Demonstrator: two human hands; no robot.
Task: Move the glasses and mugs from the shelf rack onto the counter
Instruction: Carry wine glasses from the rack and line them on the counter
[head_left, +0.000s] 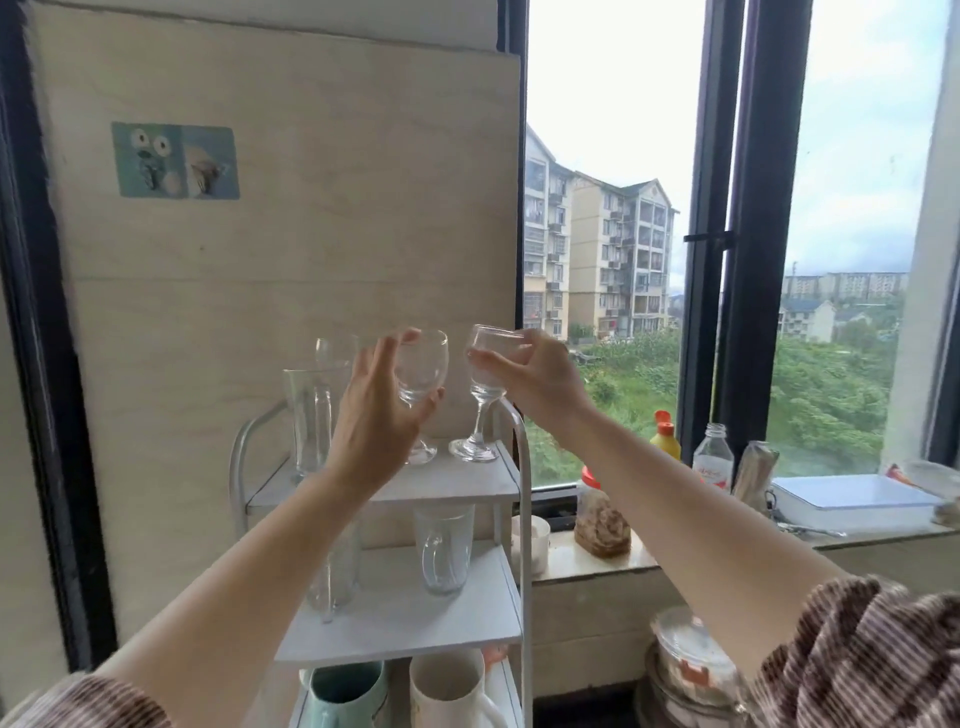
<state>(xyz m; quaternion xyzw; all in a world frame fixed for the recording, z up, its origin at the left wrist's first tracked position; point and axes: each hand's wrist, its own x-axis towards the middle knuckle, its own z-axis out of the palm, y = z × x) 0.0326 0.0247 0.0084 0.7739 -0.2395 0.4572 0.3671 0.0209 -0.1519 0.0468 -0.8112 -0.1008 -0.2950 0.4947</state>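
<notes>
Overcast daylight floods in through the window (618, 208) ahead of you, its sky nearly blown out; shadows stay soft, your hands blur slightly, and wide-angle distortion bows the frame edges.
</notes>
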